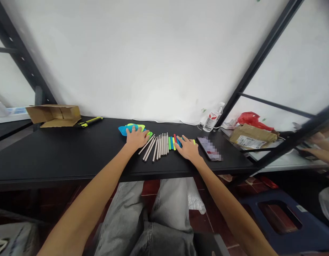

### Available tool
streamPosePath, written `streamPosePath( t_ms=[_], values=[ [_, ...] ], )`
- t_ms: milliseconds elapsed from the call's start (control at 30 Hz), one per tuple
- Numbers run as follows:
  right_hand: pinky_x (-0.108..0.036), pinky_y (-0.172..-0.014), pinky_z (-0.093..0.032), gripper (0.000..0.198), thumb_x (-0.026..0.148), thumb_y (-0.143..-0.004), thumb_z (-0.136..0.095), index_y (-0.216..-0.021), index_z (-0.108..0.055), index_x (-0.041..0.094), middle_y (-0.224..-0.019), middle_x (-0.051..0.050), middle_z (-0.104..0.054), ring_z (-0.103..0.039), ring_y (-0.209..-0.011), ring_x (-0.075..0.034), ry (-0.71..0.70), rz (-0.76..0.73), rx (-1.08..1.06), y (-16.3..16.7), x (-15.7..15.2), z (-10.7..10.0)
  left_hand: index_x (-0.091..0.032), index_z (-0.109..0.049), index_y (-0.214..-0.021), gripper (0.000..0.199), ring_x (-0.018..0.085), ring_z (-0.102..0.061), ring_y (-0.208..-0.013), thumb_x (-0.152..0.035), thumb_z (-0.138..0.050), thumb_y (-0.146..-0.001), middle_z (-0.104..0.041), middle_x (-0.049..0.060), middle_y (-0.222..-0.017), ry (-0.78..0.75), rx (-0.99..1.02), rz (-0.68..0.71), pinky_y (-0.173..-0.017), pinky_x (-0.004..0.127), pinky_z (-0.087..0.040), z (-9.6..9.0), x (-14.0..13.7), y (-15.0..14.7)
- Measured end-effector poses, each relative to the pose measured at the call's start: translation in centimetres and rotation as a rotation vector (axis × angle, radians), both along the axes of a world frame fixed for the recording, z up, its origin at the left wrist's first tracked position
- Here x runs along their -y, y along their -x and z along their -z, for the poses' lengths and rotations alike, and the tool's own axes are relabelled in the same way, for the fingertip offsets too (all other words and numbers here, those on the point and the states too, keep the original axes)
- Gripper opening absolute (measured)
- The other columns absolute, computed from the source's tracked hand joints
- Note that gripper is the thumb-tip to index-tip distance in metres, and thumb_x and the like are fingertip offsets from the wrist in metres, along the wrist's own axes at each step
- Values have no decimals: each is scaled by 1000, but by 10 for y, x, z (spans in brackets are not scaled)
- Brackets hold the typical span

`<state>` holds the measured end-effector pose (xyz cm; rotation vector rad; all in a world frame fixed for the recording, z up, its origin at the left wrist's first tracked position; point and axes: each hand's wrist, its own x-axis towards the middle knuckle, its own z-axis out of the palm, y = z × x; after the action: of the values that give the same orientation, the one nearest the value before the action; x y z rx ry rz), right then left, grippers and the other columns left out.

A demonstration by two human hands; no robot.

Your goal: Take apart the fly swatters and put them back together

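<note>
My left hand point(137, 138) lies palm down with its fingers spread over blue and yellow-green leaf-shaped pieces point(123, 130), partly covering them. Just right of it, several slim silver-grey rods point(159, 146) lie side by side, the leftmost ones fanned out at a slant. Beside the rods is a row of short coloured sticks point(171, 143) in green, blue, yellow and red. My right hand point(189, 148) rests over the right part of this row, fingers stretched out and apart. The sticks beneath that hand are partly hidden.
A phone point(209, 148) lies right of my right hand, with a water bottle point(213, 117) behind it. To the left are a black-and-yellow utility knife point(89, 122) and an open cardboard box point(54, 115). A parcel point(252, 137) sits beyond the frame post; another person's hand point(320, 142) shows far right.
</note>
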<state>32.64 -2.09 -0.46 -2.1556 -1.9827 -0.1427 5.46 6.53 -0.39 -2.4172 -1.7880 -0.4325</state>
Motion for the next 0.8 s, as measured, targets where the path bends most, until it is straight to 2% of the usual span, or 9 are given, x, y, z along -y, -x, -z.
streamPosePath(
  t_ms=[167,400,567,800],
  values=[
    [-57,-100,-39,53,54,-101,-28,-152,-37,40,-159,-5,-36,-42,-133,-36,8,-81,59,10,-11,2,-39,-54,-141,47,46,-27,-140,-39,-38,-97,-47,10,-149,-18,17,-3,-106,69,-16,2,3,3],
    [-57,-106,-34,53,47,-102,-24,-153,-35,38,-160,-2,-35,-36,-140,-36,-4,-190,87,33,-22,4,-38,-59,-137,45,48,-26,-141,-37,-37,-97,-46,10,-149,-80,3,-72,-106,71,-14,7,14,22],
    [-59,-107,-31,54,48,-102,-23,-154,-32,38,-161,-2,-32,-34,-141,-37,11,-201,76,43,-30,6,-37,-59,-137,45,48,-27,-141,-37,-38,-97,-47,9,-150,-97,-38,-87,-107,70,-16,6,23,34],
    [-64,-106,-29,56,47,-101,-21,-155,-31,37,-161,-3,-31,-29,-143,-40,8,-175,44,51,-44,11,-34,-63,-133,45,45,-33,-139,-35,-37,-96,-50,7,-149,-179,-45,-152,-108,68,-20,9,34,31]
  ],
)
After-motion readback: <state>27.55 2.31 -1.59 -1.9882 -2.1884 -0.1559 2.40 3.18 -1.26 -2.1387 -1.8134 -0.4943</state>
